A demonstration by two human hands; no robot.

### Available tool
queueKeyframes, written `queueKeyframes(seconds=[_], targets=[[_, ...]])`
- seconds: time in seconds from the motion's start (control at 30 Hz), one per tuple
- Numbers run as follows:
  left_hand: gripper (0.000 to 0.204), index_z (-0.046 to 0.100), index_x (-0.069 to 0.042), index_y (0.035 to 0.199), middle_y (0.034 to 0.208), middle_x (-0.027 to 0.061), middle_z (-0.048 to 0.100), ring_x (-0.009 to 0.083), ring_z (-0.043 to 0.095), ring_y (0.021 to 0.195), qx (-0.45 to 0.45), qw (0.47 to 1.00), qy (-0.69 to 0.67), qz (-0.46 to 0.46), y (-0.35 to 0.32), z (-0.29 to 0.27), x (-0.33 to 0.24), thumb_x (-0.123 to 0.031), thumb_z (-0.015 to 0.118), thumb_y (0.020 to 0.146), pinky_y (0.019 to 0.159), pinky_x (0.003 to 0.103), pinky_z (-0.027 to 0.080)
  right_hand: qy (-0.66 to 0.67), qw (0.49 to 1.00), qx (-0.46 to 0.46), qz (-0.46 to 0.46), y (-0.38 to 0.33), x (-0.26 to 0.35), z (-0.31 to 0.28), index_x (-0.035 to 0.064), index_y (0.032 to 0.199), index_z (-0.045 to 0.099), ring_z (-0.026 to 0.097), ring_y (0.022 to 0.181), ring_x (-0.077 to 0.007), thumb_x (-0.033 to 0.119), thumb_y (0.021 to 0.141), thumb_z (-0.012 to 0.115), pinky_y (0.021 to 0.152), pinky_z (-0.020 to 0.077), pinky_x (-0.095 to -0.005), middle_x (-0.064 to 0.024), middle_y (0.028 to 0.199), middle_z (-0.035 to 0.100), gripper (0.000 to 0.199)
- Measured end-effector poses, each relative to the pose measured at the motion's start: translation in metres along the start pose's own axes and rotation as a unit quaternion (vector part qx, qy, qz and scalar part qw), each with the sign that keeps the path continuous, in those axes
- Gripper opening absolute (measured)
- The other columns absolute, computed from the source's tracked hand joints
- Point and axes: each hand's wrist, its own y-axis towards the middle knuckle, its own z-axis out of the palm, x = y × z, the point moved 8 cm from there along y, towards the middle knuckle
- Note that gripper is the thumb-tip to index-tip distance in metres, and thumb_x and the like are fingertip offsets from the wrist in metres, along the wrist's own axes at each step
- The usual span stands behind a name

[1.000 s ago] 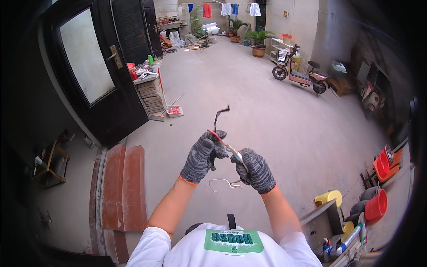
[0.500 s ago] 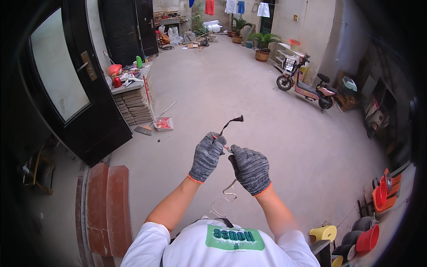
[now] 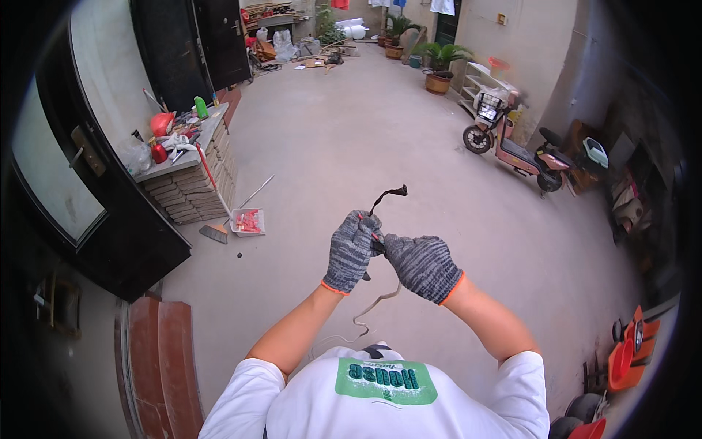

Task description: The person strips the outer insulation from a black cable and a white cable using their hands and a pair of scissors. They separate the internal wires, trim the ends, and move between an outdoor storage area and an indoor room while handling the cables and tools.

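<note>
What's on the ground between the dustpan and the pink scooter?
Only bare concrete floor lies between the dustpan and the scooter, as the head view shows.

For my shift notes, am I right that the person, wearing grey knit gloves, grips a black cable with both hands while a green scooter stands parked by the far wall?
Nearly: the scooter is pink, not green, as the head view shows. Both the left hand and the right hand, in grey knit gloves, do grip the black cable.
</note>
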Motion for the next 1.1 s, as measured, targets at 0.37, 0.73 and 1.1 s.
queueKeyframes(seconds=[0.37, 0.73, 1.1], targets=[[0.028, 0.054, -0.002, 0.105, 0.096, 0.0030, 0.058, 0.0087, 0.050, 0.088, -0.122, 0.981, -0.002, 0.152, 0.221, -0.016, 0.047, -0.024, 0.043, 0.091, 0.080, 0.023, 0.041, 0.222, 0.952, -0.192, 0.089, 0.171, -0.177, 0.074, 0.0066, 0.100, 0.052, 0.054, 0.055, -0.0303, 0.005, 0.077, 0.051, 0.051, 0.0437, -0.0370, -0.0120, 0.070, 0.055, 0.023], [0.021, 0.053, -0.003, 0.104, 0.092, 0.0039, 0.059, 0.0095, 0.054, 0.081, -0.120, 0.968, 0.059, 0.214, 0.483, -0.086, 0.064, -0.015, 0.046, 0.089, 0.075, 0.025, 0.045, 0.220, 0.949, -0.211, 0.078, 0.379, -0.336, 0.144, 0.0047, 0.094, 0.054, 0.056, 0.058, -0.0290, 0.006, 0.077, 0.055, 0.050, 0.0442, -0.0355, -0.0129, 0.075, 0.058, 0.017], [0.022, 0.053, -0.004, 0.096, 0.088, 0.0051, 0.056, 0.0142, 0.053, 0.080, -0.052, 0.835, -0.545, 0.053, 0.792, -0.120, 0.201, -0.023, 0.045, 0.089, 0.075, 0.026, 0.045, 0.259, 0.944, -0.205, -0.018, 0.577, -0.515, 0.248, 0.0043, 0.107, 0.051, 0.058, 0.062, -0.0311, 0.008, 0.079, 0.050, 0.056, 0.0467, -0.0350, -0.0152, 0.085, 0.059, 0.028]])
